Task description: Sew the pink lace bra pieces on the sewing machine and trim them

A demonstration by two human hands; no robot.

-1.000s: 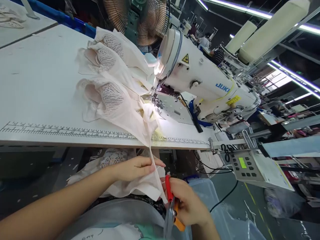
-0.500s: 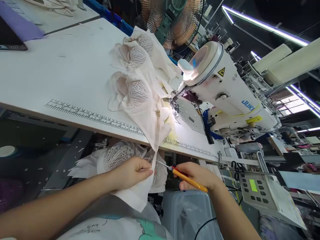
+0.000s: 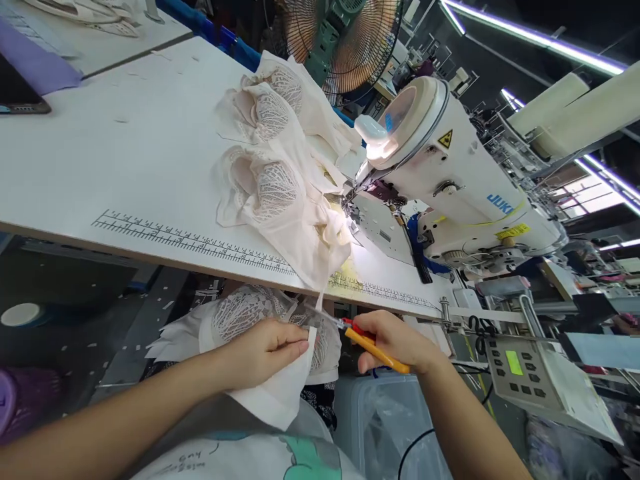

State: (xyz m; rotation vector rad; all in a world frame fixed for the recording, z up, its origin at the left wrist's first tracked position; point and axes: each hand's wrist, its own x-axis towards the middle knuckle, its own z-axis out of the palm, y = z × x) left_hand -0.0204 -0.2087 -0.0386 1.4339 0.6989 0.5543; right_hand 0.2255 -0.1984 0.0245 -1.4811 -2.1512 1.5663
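Observation:
My left hand (image 3: 270,350) pinches the edge of a white bra (image 3: 283,397) between thumb and fingers. Its lace cups lie over my lap, below the table edge. In my right hand (image 3: 403,340) is a pair of scissors (image 3: 375,350) with orange and red handles, blades pointing left just under the table edge. A narrow white fabric strip (image 3: 323,290) hangs over the edge beside the blades, apart from the piece in my left hand. It leads up to several white lace bras (image 3: 280,190) lying on the table beside the sewing machine (image 3: 440,167).
The white table (image 3: 150,147) has a printed ruler (image 3: 190,243) along its front edge. A control box (image 3: 520,367) hangs at right, a clear plastic bin (image 3: 390,413) stands below, and a fan (image 3: 345,47) is behind. A dark phone (image 3: 17,87) lies far left.
The strip that ran from the table to my left hand is now cut and hangs loose at the table edge. The scissors moved slightly up, and the bra piece dropped free.

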